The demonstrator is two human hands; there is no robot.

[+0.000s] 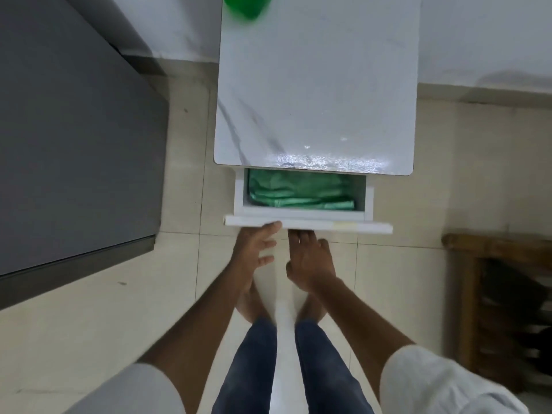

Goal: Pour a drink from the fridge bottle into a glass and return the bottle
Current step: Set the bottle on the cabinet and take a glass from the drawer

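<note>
A green object, cut off by the top edge, stands at the far left corner of a white marble-topped cabinet. Below the top, a white drawer is pulled out, with green folded plastic inside. My left hand is open, fingers spread, its fingertips touching the drawer's front panel. My right hand is open too, its fingertips at the same front edge, just to the right. No bottle or fridge interior is visible.
A large dark grey appliance fills the left side. A brown wooden rack stands at the right. Pale tiled floor lies around my bare feet and blue jeans. A white wall runs behind the cabinet.
</note>
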